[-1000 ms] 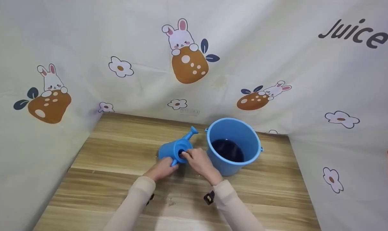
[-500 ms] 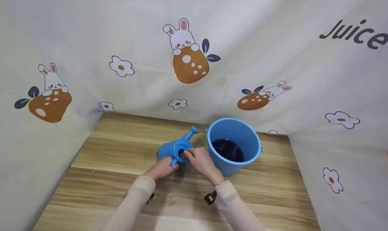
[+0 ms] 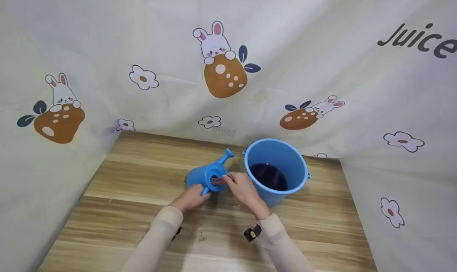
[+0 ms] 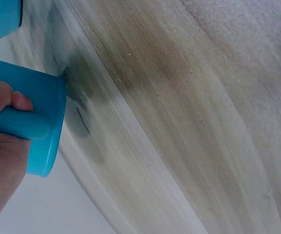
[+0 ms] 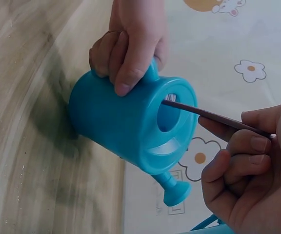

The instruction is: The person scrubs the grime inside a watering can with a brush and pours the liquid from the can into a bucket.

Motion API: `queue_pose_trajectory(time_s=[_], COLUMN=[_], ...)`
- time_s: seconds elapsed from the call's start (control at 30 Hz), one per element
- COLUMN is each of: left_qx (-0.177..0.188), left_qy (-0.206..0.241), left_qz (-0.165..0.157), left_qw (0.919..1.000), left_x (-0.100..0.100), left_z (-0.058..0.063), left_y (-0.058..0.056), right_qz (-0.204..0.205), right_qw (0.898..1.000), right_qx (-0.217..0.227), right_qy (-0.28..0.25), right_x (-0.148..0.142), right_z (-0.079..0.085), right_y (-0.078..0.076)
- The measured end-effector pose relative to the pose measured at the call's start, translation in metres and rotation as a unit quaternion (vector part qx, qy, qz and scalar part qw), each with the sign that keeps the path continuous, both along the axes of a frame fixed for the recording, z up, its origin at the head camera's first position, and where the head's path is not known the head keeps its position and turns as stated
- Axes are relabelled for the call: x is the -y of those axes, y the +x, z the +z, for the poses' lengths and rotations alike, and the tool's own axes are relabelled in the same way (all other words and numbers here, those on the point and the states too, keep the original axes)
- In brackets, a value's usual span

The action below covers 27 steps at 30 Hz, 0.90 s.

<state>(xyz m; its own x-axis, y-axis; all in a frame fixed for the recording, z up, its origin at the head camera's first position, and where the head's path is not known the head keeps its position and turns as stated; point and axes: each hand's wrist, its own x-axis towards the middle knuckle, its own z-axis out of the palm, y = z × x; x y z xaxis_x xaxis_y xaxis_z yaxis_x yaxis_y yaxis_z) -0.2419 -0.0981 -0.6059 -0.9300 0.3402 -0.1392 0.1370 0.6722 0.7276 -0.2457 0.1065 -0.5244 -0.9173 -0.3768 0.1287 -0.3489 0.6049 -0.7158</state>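
My left hand [image 3: 190, 198] grips the handle of a blue watering can [image 3: 197, 176], its fingers curled round it in the left wrist view. The can stands on the wooden surface, its round opening facing me and its spout pointing away to the right. In my right hand [image 5: 257, 175] a slim brush [image 5: 213, 116] is pinched by its purplish-brown handle. Pale bristles show just inside the can's opening; the rest of the brush head is hidden there. The handle slants out of the opening towards my right fingers.
A blue bucket [image 3: 270, 198] with dark liquid [image 3: 268, 177] in its bottom stands close to the right of the can. Small wet spots lie on the wooden surface [image 3: 145, 219]. A printed cloth [image 3: 168, 102] with rabbits and flowers rises behind and at both sides.
My right hand has moved slightly right, drawing the brush partly out of the can, so more of its handle shows. The left hand and the can have stayed in place.
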Motion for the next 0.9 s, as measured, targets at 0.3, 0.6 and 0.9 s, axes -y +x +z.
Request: queue_pose_trajectory(time_s=[0.3, 0.6, 0.9], left_qx=[0.012, 0.015, 0.027], left_qy=[0.006, 0.008, 0.008], left_qz=[0.003, 0.01, 0.01], left_qw=[0.9999, 0.9998, 0.9996], left_x=[0.0, 0.0, -0.001], left_z=[0.002, 0.002, 0.002], left_y=[0.001, 0.001, 0.001], right_qz=[-0.009, -0.007, 0.007], right_qw=[1.0, 1.0, 0.999], right_qx=[-0.003, -0.005, 0.007], right_qy=[-0.017, -0.008, 0.046], right_x=[0.0, 0.006, 0.018], right_z=[-0.003, -0.014, -0.021], right_y=[0.001, 0.0, -0.002])
